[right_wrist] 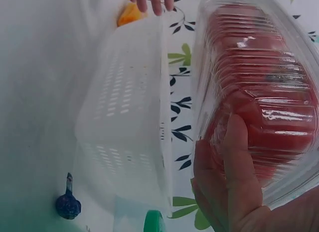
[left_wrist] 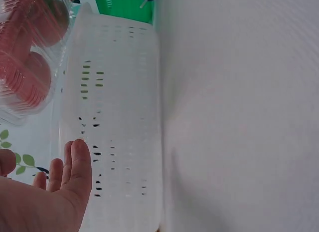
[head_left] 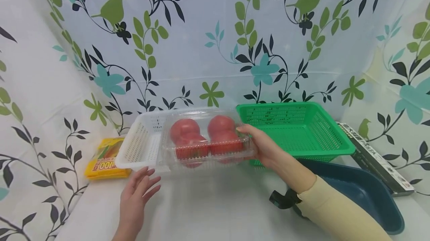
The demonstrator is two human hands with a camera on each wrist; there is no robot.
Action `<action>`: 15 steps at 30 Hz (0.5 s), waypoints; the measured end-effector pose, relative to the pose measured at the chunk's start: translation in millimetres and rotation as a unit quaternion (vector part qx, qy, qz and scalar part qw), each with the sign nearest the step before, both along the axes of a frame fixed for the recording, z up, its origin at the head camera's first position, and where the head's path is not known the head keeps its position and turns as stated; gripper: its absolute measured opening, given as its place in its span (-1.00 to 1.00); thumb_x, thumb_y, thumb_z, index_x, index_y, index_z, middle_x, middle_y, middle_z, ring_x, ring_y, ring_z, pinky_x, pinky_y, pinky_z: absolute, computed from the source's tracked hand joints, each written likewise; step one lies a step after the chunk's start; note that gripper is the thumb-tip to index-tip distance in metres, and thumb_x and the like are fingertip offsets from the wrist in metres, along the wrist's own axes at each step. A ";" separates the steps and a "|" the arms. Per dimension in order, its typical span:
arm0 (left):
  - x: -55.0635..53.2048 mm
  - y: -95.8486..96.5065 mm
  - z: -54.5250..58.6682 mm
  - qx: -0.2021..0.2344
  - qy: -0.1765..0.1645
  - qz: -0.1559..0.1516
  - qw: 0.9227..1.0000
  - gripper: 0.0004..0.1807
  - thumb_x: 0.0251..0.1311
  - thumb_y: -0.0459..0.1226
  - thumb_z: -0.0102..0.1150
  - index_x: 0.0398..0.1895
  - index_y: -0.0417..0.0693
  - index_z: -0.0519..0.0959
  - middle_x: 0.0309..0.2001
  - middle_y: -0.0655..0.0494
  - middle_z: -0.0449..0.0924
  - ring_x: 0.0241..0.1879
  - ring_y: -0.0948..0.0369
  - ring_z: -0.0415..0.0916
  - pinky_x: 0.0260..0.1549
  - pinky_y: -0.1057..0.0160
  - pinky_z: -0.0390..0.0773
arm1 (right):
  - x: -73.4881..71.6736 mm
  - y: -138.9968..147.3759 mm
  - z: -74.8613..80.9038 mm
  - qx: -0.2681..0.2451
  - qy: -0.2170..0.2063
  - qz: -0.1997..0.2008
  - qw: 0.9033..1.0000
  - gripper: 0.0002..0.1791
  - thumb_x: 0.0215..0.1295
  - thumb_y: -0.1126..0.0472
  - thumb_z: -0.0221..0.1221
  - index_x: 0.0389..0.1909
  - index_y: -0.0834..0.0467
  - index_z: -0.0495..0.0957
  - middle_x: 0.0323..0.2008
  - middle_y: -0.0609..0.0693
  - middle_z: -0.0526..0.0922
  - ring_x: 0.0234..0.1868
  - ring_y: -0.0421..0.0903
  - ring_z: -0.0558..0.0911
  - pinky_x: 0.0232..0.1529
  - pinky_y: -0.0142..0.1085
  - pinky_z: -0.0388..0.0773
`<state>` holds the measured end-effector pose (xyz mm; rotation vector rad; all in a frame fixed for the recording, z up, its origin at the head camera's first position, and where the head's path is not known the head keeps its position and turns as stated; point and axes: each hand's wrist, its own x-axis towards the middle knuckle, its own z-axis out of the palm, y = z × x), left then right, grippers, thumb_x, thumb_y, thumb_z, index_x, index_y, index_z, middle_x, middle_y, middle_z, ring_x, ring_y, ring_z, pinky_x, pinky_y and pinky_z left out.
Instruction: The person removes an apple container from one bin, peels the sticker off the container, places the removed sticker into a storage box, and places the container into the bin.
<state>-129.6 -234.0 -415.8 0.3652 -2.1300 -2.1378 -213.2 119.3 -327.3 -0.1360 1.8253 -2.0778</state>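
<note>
My right hand (head_left: 261,145) grips the right end of a clear plastic clamshell box (head_left: 167,144), thumb on the lid side. Inside the box are several red tomatoes (head_left: 223,127). It is held up in front of the white basket (head_left: 134,142), overlapping its right part in the head view. Below the basket's front left corner is my left hand (head_left: 134,200), its fingers spread loosely with nothing in them. In the left wrist view, that hand (left_wrist: 65,187) is apart from the box.
A green basket (head_left: 336,147) stands right of the white one. Before it lies a dark blue basin (head_left: 362,192), with a long black-and-white box (head_left: 376,158) beyond. A yellow packet (head_left: 107,158) lies far left. A blue lollipop (right_wrist: 68,206) shows in the right wrist view.
</note>
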 end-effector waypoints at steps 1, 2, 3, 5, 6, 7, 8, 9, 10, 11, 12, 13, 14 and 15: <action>-0.4 -2.5 -1.9 0.002 -0.004 0.007 1.000 -0.45 0.60 -0.07 -0.17 0.52 -0.06 0.14 0.42 -0.09 0.28 0.09 0.35 0.57 0.05 0.31 0.59 | -2.8 -2.2 -0.2 0.000 -0.001 0.002 1.000 -0.29 0.34 -0.09 0.11 0.43 0.09 0.21 0.20 0.17 0.45 0.15 0.11 0.47 0.02 0.03 0.60; -0.8 -4.8 -3.8 0.005 -0.006 0.016 1.000 -0.44 0.60 -0.07 -0.18 0.53 -0.06 0.13 0.42 -0.08 0.28 0.09 0.35 0.56 0.05 0.31 0.59 | -5.6 -4.3 -0.3 0.000 -0.001 0.002 1.000 -0.29 0.34 -0.10 0.11 0.43 0.09 0.22 0.20 0.17 0.44 0.15 0.12 0.47 0.03 0.05 0.60; -1.4 -7.1 -5.4 0.008 -0.008 0.024 1.000 -0.43 0.60 -0.06 -0.19 0.54 -0.05 0.11 0.42 -0.07 0.27 0.10 0.35 0.56 0.04 0.31 0.59 | -8.3 -6.5 -0.2 0.002 0.000 0.002 1.000 -0.29 0.33 -0.10 0.12 0.42 0.09 0.22 0.20 0.17 0.44 0.16 0.12 0.47 0.03 0.06 0.60; -2.9 -11.2 -8.7 0.024 -0.008 0.043 0.999 -0.39 0.59 -0.04 -0.17 0.58 -0.04 0.06 0.43 -0.06 0.25 0.10 0.34 0.55 0.04 0.31 0.59 | -13.0 -10.7 0.9 0.004 0.001 0.003 1.000 -0.30 0.32 -0.12 0.12 0.40 0.08 0.25 0.19 0.17 0.46 0.15 0.13 0.48 0.02 0.09 0.60; -3.9 -12.9 -9.7 0.034 -0.009 0.055 0.998 -0.37 0.59 -0.03 -0.16 0.59 -0.02 0.03 0.42 -0.04 0.24 0.10 0.34 0.55 0.03 0.31 0.60 | -15.7 -13.0 1.9 0.006 0.001 0.003 1.000 -0.31 0.32 -0.12 0.12 0.39 0.08 0.27 0.18 0.16 0.47 0.15 0.13 0.49 0.02 0.09 0.60; -5.1 -14.6 -10.4 0.046 -0.007 0.065 0.997 -0.35 0.58 -0.02 -0.15 0.60 -0.02 0.01 0.42 -0.04 0.24 0.09 0.33 0.56 0.03 0.30 0.60 | -18.6 -15.3 3.1 0.008 0.002 0.003 1.000 -0.32 0.32 -0.13 0.12 0.37 0.08 0.28 0.17 0.16 0.48 0.14 0.13 0.49 0.01 0.09 0.61; -6.4 -16.5 -11.0 0.058 -0.003 0.073 0.996 -0.33 0.58 -0.02 -0.15 0.60 -0.03 -0.03 0.42 -0.04 0.24 0.09 0.32 0.56 0.03 0.28 0.61 | -21.9 -17.6 4.4 0.008 0.001 0.002 1.000 -0.33 0.32 -0.12 0.12 0.37 0.08 0.29 0.16 0.15 0.49 0.14 0.13 0.49 0.01 0.08 0.61; -8.1 -18.1 -11.0 0.077 0.001 0.081 0.994 -0.31 0.57 -0.03 -0.13 0.61 -0.03 -0.05 0.42 -0.04 0.23 0.10 0.30 0.57 0.04 0.27 0.61 | -25.6 -19.8 5.8 0.007 0.000 0.001 1.000 -0.34 0.32 -0.12 0.12 0.36 0.07 0.29 0.16 0.15 0.50 0.14 0.12 0.50 0.00 0.08 0.62; -10.1 -19.7 -10.9 0.098 0.003 0.089 0.991 -0.30 0.57 -0.03 -0.11 0.61 -0.02 -0.07 0.40 -0.02 0.24 0.09 0.28 0.57 0.04 0.25 0.61 | -29.3 -22.2 7.3 0.006 -0.001 -0.001 1.000 -0.35 0.32 -0.11 0.13 0.35 0.07 0.30 0.16 0.15 0.50 0.14 0.13 0.51 0.00 0.07 0.62; -12.4 -21.4 -10.5 0.115 0.003 0.097 0.989 -0.29 0.56 -0.03 -0.10 0.61 -0.02 -0.07 0.38 0.00 0.25 0.09 0.27 0.58 0.04 0.24 0.61 | -33.4 -24.6 8.1 0.004 -0.004 -0.004 1.000 -0.36 0.31 -0.10 0.14 0.35 0.07 0.30 0.16 0.14 0.51 0.15 0.12 0.51 0.00 0.07 0.62; -14.4 -22.6 -9.2 0.135 0.003 0.107 0.985 -0.30 0.56 -0.05 -0.09 0.60 -0.01 -0.08 0.36 0.02 0.27 0.10 0.25 0.58 0.04 0.23 0.61 | -38.1 -27.1 8.7 0.000 -0.007 -0.005 1.000 -0.36 0.31 -0.08 0.15 0.35 0.06 0.30 0.17 0.14 0.50 0.16 0.13 0.50 0.00 0.06 0.62; -16.5 -24.2 -8.5 0.158 0.005 0.115 0.981 -0.30 0.56 -0.06 -0.08 0.60 -0.01 -0.07 0.34 0.04 0.28 0.11 0.23 0.58 0.05 0.21 0.60 | -42.6 -29.6 9.0 -0.004 -0.009 -0.005 1.000 -0.36 0.32 -0.07 0.16 0.35 0.05 0.29 0.18 0.14 0.50 0.17 0.12 0.49 0.01 0.06 0.62; -18.6 -25.6 -7.7 0.178 0.006 0.123 0.976 -0.30 0.56 -0.07 -0.06 0.60 0.01 -0.06 0.32 0.06 0.29 0.12 0.21 0.58 0.06 0.19 0.60 | -47.1 -32.2 9.1 -0.009 -0.011 -0.005 1.000 -0.36 0.32 -0.06 0.17 0.36 0.04 0.29 0.19 0.13 0.49 0.18 0.12 0.48 0.01 0.06 0.62; -20.7 -26.8 -6.9 0.200 0.005 0.133 0.971 -0.30 0.54 -0.07 -0.04 0.60 0.05 -0.04 0.31 0.10 0.30 0.14 0.19 0.57 0.06 0.18 0.60 | -51.3 -34.9 8.9 -0.012 -0.012 -0.005 1.000 -0.36 0.32 -0.05 0.18 0.37 0.03 0.29 0.20 0.13 0.49 0.19 0.13 0.48 0.01 0.06 0.62</action>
